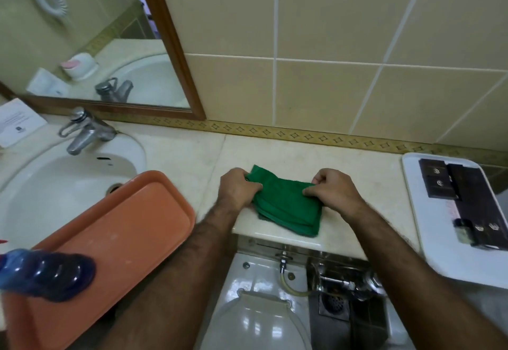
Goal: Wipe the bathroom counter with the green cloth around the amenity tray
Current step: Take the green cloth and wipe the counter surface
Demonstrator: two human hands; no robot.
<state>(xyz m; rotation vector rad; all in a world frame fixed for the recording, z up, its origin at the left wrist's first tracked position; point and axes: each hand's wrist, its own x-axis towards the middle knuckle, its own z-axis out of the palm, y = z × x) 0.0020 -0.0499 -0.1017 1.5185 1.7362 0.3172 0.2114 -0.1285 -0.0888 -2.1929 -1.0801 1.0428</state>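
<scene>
Green cloth (286,207) lay folded in layers on the cream counter (192,154), at its front edge, directly above the toilet (255,314). Both hands were closed on the cloth: the left hand (238,187) pinched its left edge between thumb and fingers, and the right hand (334,188) pinched its right edge likewise. Right of the cloth, well apart from it, the white amenity tray (412,182) sat on the counter, carrying dark boxes (439,182). Left of the cloth, an orange tray (115,239) rested tilted across the rim of the sink (55,185). A blue bottle (44,272) showed blurred at the near left, over the orange tray.
</scene>
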